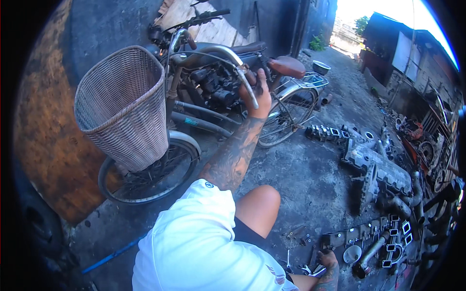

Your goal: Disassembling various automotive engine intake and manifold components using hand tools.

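Observation:
A bicycle (pixel 204 123) stands to the left, a large wicker basket (pixel 121 111) on its front. My left hand (pixel 259 99) is closed around the grip end of its curved handlebar (pixel 218 48), beside the brake lever. Low on the right, my right hand (pixel 329 259) is down at the floor among metal tools, its fingers bent. What lies in those fingers is too small to make out. A wrench (pixel 288 258) and several small metal pieces (pixel 303 239) lie to the left of it. Close to its right is a pale funnel (pixel 352 254).
Behind the bicycle leans a motorcycle (pixel 213 85) against the dark wall. Greasy engine parts (pixel 378 165) and rectangular metal gaskets (pixel 392 237) cover the floor at right. A rusty brown panel (pixel 48 131) stands at far left. A blue rod (pixel 114 254) lies behind me.

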A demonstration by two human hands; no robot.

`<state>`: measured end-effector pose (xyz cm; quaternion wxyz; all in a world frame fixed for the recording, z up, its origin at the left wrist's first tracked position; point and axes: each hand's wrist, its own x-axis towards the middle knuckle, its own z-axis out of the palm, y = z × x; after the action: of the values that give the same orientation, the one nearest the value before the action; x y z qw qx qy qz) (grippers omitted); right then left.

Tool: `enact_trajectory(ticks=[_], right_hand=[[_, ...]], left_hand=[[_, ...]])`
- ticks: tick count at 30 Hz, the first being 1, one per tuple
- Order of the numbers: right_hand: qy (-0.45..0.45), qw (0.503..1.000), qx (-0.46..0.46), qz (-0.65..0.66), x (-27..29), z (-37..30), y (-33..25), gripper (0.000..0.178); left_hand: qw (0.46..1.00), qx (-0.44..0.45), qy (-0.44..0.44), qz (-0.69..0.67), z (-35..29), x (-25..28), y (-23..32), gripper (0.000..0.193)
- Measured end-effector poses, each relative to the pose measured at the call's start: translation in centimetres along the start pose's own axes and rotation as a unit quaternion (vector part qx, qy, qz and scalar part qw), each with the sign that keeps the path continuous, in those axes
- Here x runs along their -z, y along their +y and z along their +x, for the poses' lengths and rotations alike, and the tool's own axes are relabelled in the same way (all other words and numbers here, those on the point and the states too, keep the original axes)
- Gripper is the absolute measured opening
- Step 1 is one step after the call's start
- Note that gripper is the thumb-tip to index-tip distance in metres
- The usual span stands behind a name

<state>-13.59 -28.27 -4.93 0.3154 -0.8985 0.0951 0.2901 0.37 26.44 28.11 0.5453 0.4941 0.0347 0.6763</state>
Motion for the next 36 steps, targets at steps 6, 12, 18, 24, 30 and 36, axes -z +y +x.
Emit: enact_trajectory(ticks=[6, 12, 18, 24, 30, 36], right_hand=[[0.008, 0.995, 0.089, -0.034, -0.7, 4.1, 2.7, 0.033], [-0.018, 0.999, -0.002, -0.037, -1.3, 5.4, -1.1, 0.032], [-0.047, 0.977, 0.201, -0.054, -2.7, 6.2, -1.5, 0.027], [-0.09, 0.985, 0.145, -0.034, -3.7, 5.9, -1.8, 0.026], [-0.097, 0.98, 0.153, -0.081, -5.6, 4.5, -7.3, 0.026], [-0.114, 0.975, 0.161, -0.104, -6.9, 4.6, -9.5, 0.027]], left_hand=[[1.0, -0.008, 0.021, 0.019, 4.6, 4.5, 1.6, 0.043], [0.986, 0.093, 0.028, -0.135, 8.1, 11.2, 6.6, 0.019], [0.993, 0.016, 0.034, -0.111, 9.9, 21.0, 12.0, 0.014], [0.994, 0.021, 0.109, -0.013, 12.9, 35.0, 21.1, 0.019], [0.987, 0.052, 0.127, 0.08, 16.4, 52.6, 31.5, 0.021], [0.648, 0.149, 0.285, 0.69, 21.4, 65.6, 46.7, 0.09]])
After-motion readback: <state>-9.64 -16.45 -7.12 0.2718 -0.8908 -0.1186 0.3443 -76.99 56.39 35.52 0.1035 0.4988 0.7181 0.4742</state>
